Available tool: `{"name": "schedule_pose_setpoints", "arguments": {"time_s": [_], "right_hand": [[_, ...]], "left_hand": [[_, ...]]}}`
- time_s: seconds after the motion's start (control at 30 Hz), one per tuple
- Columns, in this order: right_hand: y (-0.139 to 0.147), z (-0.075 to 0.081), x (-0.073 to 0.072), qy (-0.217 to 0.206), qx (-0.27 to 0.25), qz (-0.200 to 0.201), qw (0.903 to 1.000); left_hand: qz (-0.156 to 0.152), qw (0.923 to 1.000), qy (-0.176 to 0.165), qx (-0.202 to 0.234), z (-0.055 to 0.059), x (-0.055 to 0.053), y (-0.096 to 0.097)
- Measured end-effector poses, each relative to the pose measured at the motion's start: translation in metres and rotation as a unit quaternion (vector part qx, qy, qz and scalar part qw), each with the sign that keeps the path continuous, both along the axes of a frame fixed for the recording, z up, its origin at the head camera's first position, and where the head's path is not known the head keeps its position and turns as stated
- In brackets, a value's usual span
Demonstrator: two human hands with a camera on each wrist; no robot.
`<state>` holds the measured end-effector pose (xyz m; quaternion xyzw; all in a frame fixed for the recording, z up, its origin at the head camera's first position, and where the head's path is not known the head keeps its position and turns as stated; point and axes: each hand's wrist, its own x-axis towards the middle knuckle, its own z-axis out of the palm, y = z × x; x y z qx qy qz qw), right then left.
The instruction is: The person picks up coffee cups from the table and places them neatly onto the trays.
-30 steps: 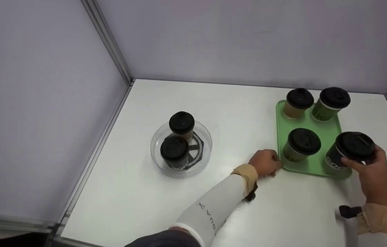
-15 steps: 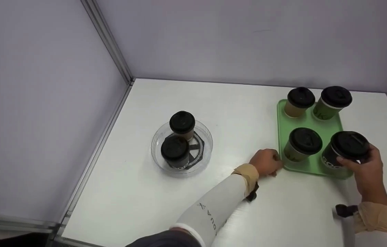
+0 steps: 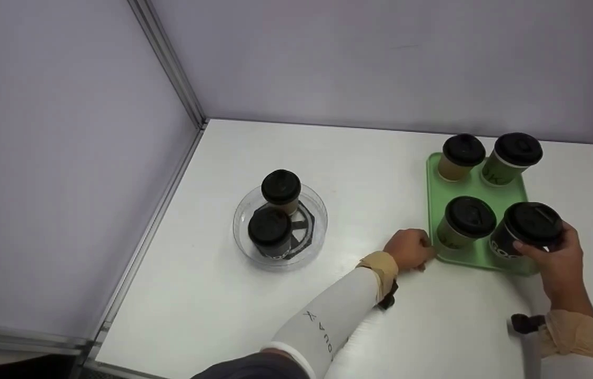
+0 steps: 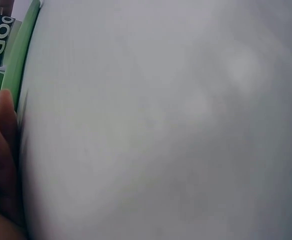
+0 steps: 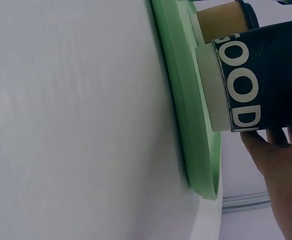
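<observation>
My right hand (image 3: 564,263) grips a dark paper coffee cup (image 5: 271,75) with a black lid and white GOOD lettering. The cup is upright over the near right corner of the green tray (image 3: 501,199). At the tray's near left corner, my left hand (image 3: 408,250) holds the edge with curled fingers; its fingertips (image 4: 5,100) show at the rim in the left wrist view. A green-sleeved cup (image 3: 454,237) with a black lid stands just left of the dark cup. Behind them on the tray are a brown cup (image 3: 452,170) and another green cup (image 3: 499,171), both lidded.
On the left of the white table (image 3: 196,295) sits a round clear dish (image 3: 320,226) holding two lidded cups, one brown (image 3: 281,190) and one dark (image 3: 270,234). Pale panels (image 3: 296,63) wall the table at the back and sides.
My right hand has carried the dark cup a little left, closer to the green cup beside it. The left hand keeps its place at the tray corner.
</observation>
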<state>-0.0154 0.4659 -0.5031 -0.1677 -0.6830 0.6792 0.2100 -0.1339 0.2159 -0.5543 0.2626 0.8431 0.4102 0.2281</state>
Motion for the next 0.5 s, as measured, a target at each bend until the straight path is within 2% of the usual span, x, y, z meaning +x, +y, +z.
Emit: {"name": "schedule_pose_setpoints", "arguments": {"time_s": [0.27, 0.5], "right_hand": [[-0.0013, -0.0019, -0.0017, 0.001, -0.018, -0.003, 0.9998], [-0.0025, -0.0042, -0.0032, 0.0, -0.018, -0.004, 0.9998]], "left_hand": [[0.001, 1.0, 0.004, -0.002, 0.0001, 0.0003, 0.0004], [0.002, 1.0, -0.005, -0.004, -0.0028, -0.001, 0.0016]]}}
